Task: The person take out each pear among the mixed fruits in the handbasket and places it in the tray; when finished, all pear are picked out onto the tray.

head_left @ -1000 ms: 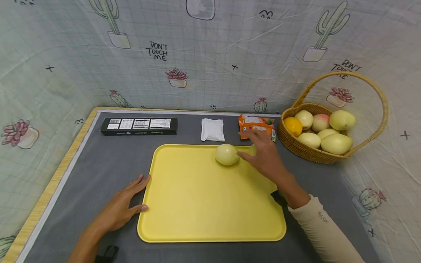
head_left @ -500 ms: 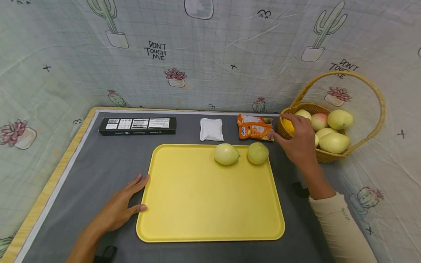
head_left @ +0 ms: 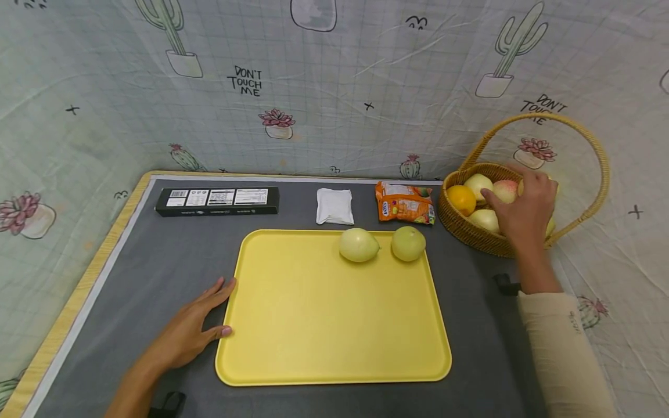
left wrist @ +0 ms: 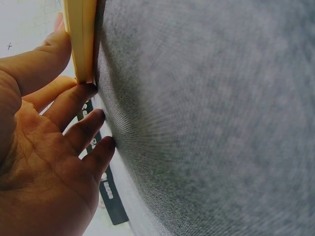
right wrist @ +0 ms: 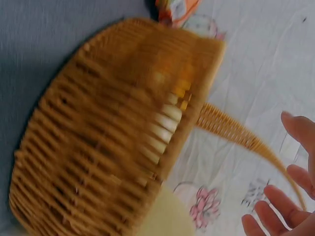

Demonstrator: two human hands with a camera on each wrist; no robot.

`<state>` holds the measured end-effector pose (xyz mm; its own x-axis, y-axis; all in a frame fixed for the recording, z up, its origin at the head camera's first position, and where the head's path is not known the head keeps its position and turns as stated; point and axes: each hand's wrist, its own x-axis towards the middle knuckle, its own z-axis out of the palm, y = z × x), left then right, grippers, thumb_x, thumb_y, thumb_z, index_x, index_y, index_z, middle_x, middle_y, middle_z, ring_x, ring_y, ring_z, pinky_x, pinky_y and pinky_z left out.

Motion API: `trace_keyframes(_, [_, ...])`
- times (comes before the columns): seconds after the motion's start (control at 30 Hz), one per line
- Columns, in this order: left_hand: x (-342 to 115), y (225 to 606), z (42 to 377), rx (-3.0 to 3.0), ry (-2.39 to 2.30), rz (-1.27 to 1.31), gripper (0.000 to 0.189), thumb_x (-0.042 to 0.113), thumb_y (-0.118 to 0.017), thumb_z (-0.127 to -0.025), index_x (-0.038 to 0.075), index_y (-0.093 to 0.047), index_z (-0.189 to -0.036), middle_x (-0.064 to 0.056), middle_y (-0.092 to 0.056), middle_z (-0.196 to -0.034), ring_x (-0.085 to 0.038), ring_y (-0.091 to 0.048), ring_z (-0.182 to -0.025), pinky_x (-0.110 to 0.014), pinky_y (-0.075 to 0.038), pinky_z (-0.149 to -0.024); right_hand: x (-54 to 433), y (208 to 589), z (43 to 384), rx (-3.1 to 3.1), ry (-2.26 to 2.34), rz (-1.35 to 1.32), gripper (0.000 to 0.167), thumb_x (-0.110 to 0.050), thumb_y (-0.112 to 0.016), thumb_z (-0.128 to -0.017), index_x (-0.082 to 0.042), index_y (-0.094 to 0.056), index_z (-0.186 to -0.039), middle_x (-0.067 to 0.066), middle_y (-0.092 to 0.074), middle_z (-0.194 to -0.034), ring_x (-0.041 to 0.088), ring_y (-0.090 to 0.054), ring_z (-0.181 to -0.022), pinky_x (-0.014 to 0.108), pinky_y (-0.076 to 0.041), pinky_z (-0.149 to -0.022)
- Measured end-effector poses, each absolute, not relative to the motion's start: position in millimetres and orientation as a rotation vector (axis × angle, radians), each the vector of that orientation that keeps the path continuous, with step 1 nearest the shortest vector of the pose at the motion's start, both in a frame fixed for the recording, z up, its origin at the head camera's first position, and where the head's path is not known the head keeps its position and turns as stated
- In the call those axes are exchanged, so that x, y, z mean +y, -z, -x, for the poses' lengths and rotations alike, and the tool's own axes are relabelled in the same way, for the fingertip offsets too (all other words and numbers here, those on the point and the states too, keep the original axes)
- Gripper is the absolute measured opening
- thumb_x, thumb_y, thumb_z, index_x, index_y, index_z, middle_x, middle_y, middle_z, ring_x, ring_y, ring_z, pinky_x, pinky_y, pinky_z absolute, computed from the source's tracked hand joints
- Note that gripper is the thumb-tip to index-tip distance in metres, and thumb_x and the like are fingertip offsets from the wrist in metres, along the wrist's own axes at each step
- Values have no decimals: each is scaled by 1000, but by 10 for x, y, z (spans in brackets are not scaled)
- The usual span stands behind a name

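Note:
My left hand (head_left: 180, 337) rests at the left edge of the yellow tray (head_left: 334, 313); the left wrist view shows its fingers extended against the rim. Two pale green fruits lie near the tray's back edge, a pointed one (head_left: 359, 245) and a rounder one (head_left: 409, 244). Over the wicker basket (head_left: 467, 237) hovers my right hand (head_left: 527, 209), fingers spread and nothing in its grasp in the right wrist view. Inside the basket are an orange (head_left: 461, 200), a pinkish peach (head_left: 505, 190) and several pale fruits (head_left: 478, 186), some hidden behind that hand.
Along the table's back lie a long black box (head_left: 218, 201), a white packet (head_left: 335, 206) and an orange snack bag (head_left: 405, 202). The basket's tall handle (head_left: 601, 162) arches up at the right. A printed cloth (head_left: 324, 87) hangs behind the table.
My right hand has moved right, from beside the rounder fruit on the tray to above the basket, leaving that fruit in full view. My left hand stays at the tray's edge.

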<state>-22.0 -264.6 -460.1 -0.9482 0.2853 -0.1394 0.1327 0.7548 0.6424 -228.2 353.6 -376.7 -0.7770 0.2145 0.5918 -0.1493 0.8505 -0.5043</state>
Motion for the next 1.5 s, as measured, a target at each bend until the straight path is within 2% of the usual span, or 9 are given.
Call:
trace_keyframes(0.13, [-2652,4608,215,2727,-976,-332,98,26,-85,-89,20,-30,-170,-26,-25,-174,-56,-28,-156,-75,-35,-112,3663,3721,2368,-2405,-690,177,68,-27,-90,-88,-16,-63,-149,29,-60,-141,50,-46,-128,61,-38,-110])
trace_keyframes(0.3, [-2662,4621,214,2731,-983,-344,98,27,-85,-89,20,-30,-170,-25,-26,-174,-56,-29,-157,-75,-35,-112,3854,3680,2474,-2499,-666,306,76,-37,-88,-90,-15,-55,-155,32,-53,-148,52,-40,-138,63,-36,-110])
trace_keyframes(0.47, [-2668,4624,216,2731,-984,-347,98,27,-85,-88,19,-31,-170,-25,-27,-174,-55,-28,-157,-75,-35,-112,4026,3642,2576,-2635,-644,423,82,-46,-81,-94,-14,-46,-162,34,-44,-158,57,-31,-147,67,-30,-115])
trace_keyframes(0.7, [-2668,4615,214,2731,-977,-341,98,27,-85,-88,19,-31,-170,-25,-27,-174,-56,-29,-157,-75,-35,-112,4177,3640,2688,-2682,-612,442,83,-35,-84,-93,-8,-45,-162,36,-53,-149,55,-37,-142,61,-19,-122])
trace_keyframes(0.83, [-2667,4612,214,2730,-976,-337,98,27,-85,-88,19,-31,-170,-25,-27,-174,-55,-29,-157,-75,-35,-112,4259,3646,2714,-2721,-600,467,82,-31,-82,-94,-6,-44,-162,38,-51,-149,57,-36,-144,63,-16,-124])
trace_keyframes(1.07, [-2669,4609,212,2729,-981,-337,98,26,-85,-88,19,-31,-170,-24,-27,-174,-55,-29,-157,-75,-35,-112,4348,3637,2740,-2778,-634,522,82,-31,-78,-96,-6,-40,-163,41,-39,-154,60,-27,-147,66,-21,-121])
trace_keyframes(1.3, [-2668,4614,218,2728,-970,-332,98,29,-85,-88,20,-31,-170,-25,-27,-174,-56,-29,-156,-75,-36,-112,4375,3685,2724,-2787,-634,487,69,-22,-75,-95,5,-48,-153,43,-44,-143,62,-30,-140,66,-23,-116])
trace_keyframes(1.5, [-2668,4616,216,2727,-977,-335,98,28,-85,-88,20,-31,-170,-24,-27,-174,-55,-29,-157,-75,-36,-112,4399,3712,2721,-2775,-659,490,68,-19,-76,-95,5,-48,-152,44,-42,-145,63,-29,-141,67,-26,-113])
